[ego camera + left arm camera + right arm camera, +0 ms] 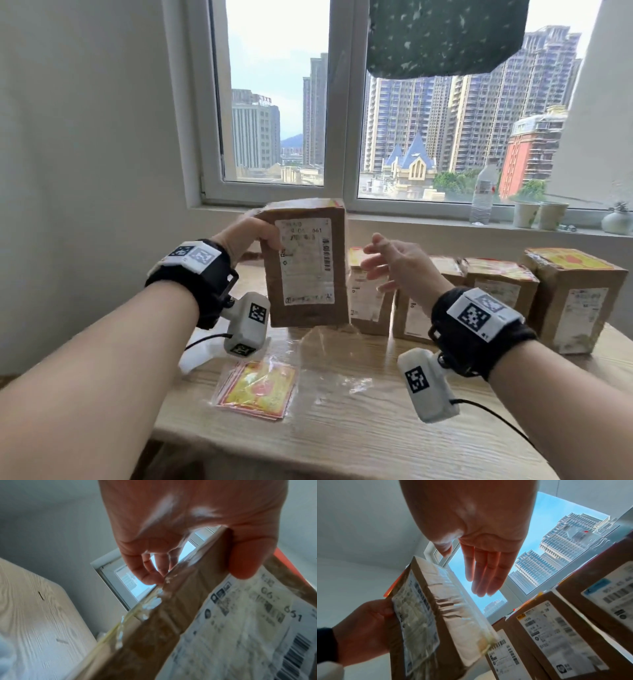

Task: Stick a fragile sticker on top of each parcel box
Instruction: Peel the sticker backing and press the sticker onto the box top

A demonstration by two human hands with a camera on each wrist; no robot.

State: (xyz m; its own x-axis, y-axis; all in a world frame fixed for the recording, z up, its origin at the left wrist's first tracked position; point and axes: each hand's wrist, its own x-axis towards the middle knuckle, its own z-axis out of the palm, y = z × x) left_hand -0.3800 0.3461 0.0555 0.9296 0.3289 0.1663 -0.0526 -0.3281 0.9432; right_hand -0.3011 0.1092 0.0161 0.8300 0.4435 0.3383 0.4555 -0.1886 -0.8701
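Note:
My left hand (253, 236) grips a brown parcel box (306, 263) by its upper left edge and holds it upright above the table, white shipping label facing me. The left wrist view shows my thumb (243, 563) on the label side of the box (171, 628) and my fingers (150, 573) behind it. My right hand (394, 263) hovers open just right of the box, fingers straight, touching nothing; it (484, 574) is apart from the box (436, 622) in the right wrist view. A clear bag of yellow-red fragile stickers (258, 389) lies on the table.
Several brown parcel boxes (500, 284) with yellow-red stickers on top stand in a row at the back right of the wooden table (359, 428). A water bottle (484, 193), two cups (525, 214) and a small vase (616, 221) stand on the windowsill.

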